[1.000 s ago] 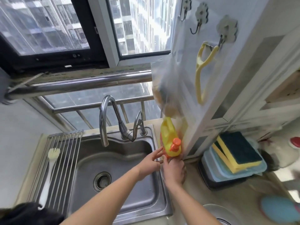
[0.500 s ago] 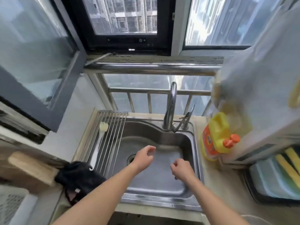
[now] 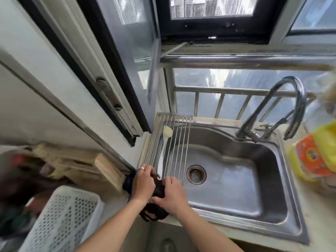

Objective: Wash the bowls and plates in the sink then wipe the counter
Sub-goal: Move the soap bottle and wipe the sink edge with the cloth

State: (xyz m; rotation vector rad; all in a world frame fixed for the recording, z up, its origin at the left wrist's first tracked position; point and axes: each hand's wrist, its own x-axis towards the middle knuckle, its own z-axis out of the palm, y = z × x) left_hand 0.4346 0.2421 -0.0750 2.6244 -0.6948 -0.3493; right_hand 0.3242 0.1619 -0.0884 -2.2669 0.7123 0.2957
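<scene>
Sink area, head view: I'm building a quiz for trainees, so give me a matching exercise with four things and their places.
Things:
1. dish brush
2. black cloth
3. detergent bottle
4. white basket

Places:
A. right of the sink
B. on the counter, far left
C. lying on the roll-up rack
D. under both hands, at the sink's left front corner

Pairs: 1-C, 2-D, 3-A, 4-B

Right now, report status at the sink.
Left hand and right hand both gripping black cloth. Stainless steel sink holds no dishes. White dish brush on rack.
</scene>
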